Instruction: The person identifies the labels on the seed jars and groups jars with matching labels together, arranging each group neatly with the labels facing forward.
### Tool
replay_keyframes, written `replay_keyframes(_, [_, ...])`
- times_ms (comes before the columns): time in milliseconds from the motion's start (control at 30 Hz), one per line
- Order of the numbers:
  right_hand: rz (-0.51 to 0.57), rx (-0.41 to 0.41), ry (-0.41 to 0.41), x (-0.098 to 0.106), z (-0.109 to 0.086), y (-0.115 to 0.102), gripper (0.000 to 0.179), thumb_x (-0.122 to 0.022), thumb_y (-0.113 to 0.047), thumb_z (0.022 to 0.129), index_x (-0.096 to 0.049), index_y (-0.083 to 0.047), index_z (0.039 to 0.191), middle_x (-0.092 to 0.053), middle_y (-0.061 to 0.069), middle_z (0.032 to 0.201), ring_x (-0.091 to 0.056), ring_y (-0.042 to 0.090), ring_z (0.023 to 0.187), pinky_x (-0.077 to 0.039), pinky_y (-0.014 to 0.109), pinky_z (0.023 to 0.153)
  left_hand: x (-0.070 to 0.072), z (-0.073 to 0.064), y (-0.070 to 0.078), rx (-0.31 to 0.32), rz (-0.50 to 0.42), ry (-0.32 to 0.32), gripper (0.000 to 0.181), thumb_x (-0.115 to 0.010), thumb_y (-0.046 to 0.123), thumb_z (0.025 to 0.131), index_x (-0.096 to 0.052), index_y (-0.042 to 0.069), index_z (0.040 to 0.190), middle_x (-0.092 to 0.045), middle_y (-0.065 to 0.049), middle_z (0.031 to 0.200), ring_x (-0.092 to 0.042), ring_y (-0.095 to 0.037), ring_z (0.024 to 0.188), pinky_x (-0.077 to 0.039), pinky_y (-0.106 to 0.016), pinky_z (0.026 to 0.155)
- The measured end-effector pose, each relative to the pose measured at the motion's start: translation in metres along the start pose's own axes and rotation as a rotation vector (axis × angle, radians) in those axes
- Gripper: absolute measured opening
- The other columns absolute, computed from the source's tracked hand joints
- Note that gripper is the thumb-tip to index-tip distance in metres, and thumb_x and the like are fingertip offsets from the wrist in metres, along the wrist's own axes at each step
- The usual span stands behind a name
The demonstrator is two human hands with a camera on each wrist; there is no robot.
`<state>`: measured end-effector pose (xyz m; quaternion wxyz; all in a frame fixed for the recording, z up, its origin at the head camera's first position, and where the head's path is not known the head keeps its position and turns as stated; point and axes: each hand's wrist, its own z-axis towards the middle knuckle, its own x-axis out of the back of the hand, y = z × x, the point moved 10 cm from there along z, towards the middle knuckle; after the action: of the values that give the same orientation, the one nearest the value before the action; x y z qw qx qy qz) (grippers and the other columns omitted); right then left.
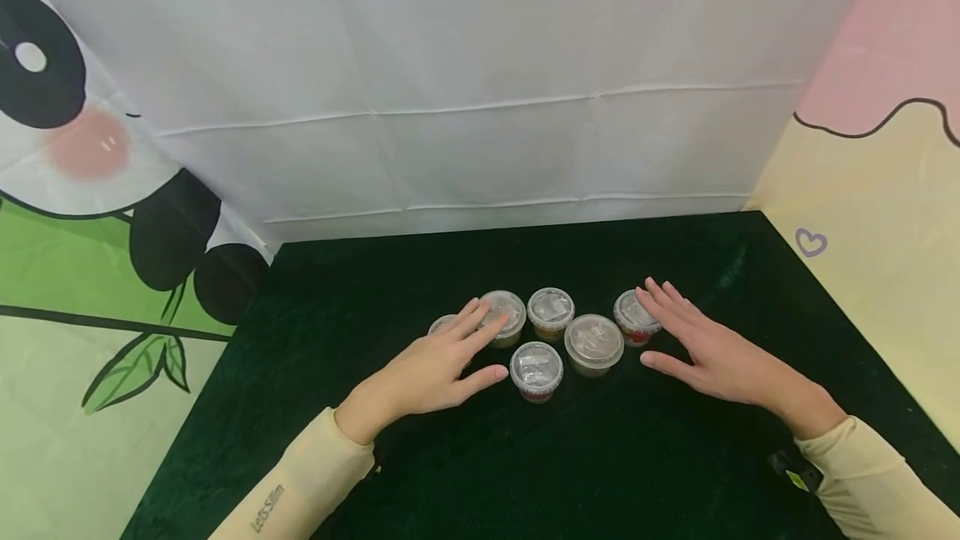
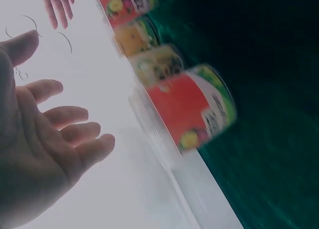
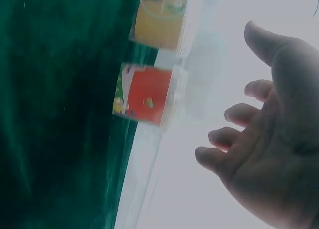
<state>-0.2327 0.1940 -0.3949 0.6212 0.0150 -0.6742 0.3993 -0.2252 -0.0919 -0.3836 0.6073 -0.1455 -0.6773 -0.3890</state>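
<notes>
Several small round tubs with clear lids stand in a loose cluster on the dark green cloth. My left hand (image 1: 431,369), fingers extended, hovers over the left end of the cluster; it partly covers one tub (image 1: 442,322) and overlaps another tub (image 1: 510,311) in the head view. A red-labelled tub (image 1: 536,367) sits just beyond its thumb. On the other side, my right hand (image 1: 720,357) is spread above the rightmost tub (image 1: 633,325), hiding part of its lid. Both wrist views show palms apart from the tubs, holding nothing; the red tub (image 2: 184,112) appears below the left fingers.
Between the hands stand a wider tub (image 1: 594,342) and a smaller tub (image 1: 551,308) at the back. The green cloth (image 1: 525,473) covers the table. A white sheet (image 1: 480,90) hangs behind it, with printed cartoon sheets at both sides.
</notes>
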Motion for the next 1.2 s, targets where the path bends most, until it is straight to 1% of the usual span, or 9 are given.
replay_keyframes(133, [-0.004,0.048,0.022,-0.005,0.002,-0.011,0.087,-0.068,-0.042,0.097,-0.017,-0.019,0.164,-0.012,0.006,0.169,-0.013,0.032,0.154,-0.020,0.036,0.121,-0.005,0.006,0.013,-0.050,-0.051,-0.010,0.076,-0.053,0.055,0.102,-0.024,0.020,0.163,-0.018,-0.012,0.167,-0.022,-0.025,0.152,-0.033,-0.048,0.116])
replay_keyframes(267, [0.019,0.103,0.041,-0.012,0.005,-0.023,0.089,-0.071,-0.042,0.095,-0.020,-0.015,0.163,-0.020,0.007,0.168,-0.029,0.031,0.149,-0.016,0.012,0.113,-0.012,0.008,0.019,-0.050,-0.147,-0.036,0.080,-0.061,0.053,0.099,-0.024,0.022,0.163,-0.019,-0.009,0.168,-0.023,-0.018,0.151,-0.035,-0.044,0.116])
replay_keyframes(333, [0.047,0.117,0.045,-0.016,0.007,-0.026,0.090,-0.073,-0.041,0.094,-0.020,-0.016,0.163,-0.025,0.008,0.166,-0.039,0.030,0.144,-0.023,0.015,0.113,-0.015,0.011,0.021,-0.050,-0.189,-0.041,0.081,-0.062,0.053,0.098,-0.025,0.022,0.162,-0.021,-0.008,0.167,-0.024,-0.016,0.151,-0.034,-0.043,0.117])
replay_keyframes(467, [0.078,0.121,0.055,-0.022,0.009,-0.028,0.092,-0.075,-0.041,0.092,-0.021,-0.017,0.163,-0.031,0.011,0.163,-0.053,0.030,0.133,-0.042,0.037,0.110,-0.017,0.021,0.031,-0.064,-0.223,-0.042,0.079,-0.063,0.052,0.098,-0.027,0.021,0.162,-0.025,-0.007,0.166,-0.027,-0.017,0.150,-0.033,-0.045,0.117])
replay_keyframes(600, [0.077,0.110,0.069,-0.024,0.011,-0.028,0.090,-0.075,-0.041,0.092,-0.024,-0.017,0.162,-0.036,0.014,0.160,-0.056,0.032,0.130,-0.046,0.051,0.103,-0.019,0.036,0.040,-0.069,-0.247,-0.047,0.076,-0.062,0.050,0.099,-0.029,0.020,0.161,-0.031,-0.006,0.164,-0.033,-0.019,0.147,-0.036,-0.046,0.116])
replay_keyframes(800, [0.050,0.112,0.160,-0.016,0.012,-0.028,0.077,-0.080,-0.023,0.090,-0.040,-0.010,0.154,-0.052,0.012,0.146,-0.061,0.029,0.118,-0.053,0.049,0.096,-0.024,0.060,0.038,-0.020,-0.273,-0.089,0.069,-0.065,0.045,0.099,-0.041,0.013,0.155,-0.045,-0.006,0.154,-0.047,-0.020,0.138,-0.043,-0.041,0.110])
replay_keyframes(900, [0.087,0.070,0.180,-0.014,0.011,-0.024,0.067,-0.080,-0.013,0.089,-0.047,-0.007,0.148,-0.056,0.013,0.138,-0.063,0.029,0.115,-0.055,0.045,0.093,-0.029,0.071,0.034,0.019,-0.281,-0.131,0.064,-0.066,0.041,0.099,-0.047,0.009,0.151,-0.051,-0.007,0.149,-0.051,-0.021,0.133,-0.045,-0.039,0.108])
replay_keyframes(1100, [0.215,-0.110,0.101,-0.024,0.008,-0.006,0.055,-0.076,-0.010,0.092,-0.052,-0.002,0.141,-0.064,0.017,0.124,-0.070,0.018,0.094,-0.060,0.031,0.078,-0.042,0.086,0.029,0.112,-0.277,-0.209,0.061,-0.068,0.040,0.098,-0.052,0.007,0.146,-0.058,-0.011,0.143,-0.057,-0.021,0.128,-0.048,-0.038,0.105])
replay_keyframes(1200, [0.235,-0.146,0.061,-0.028,0.008,-0.003,0.059,-0.076,-0.014,0.093,-0.049,-0.001,0.144,-0.065,0.018,0.121,-0.071,0.017,0.091,-0.060,0.030,0.076,-0.048,0.090,0.027,0.171,-0.243,-0.236,0.061,-0.068,0.043,0.097,-0.054,0.007,0.144,-0.061,-0.011,0.139,-0.061,-0.021,0.123,-0.052,-0.037,0.101])
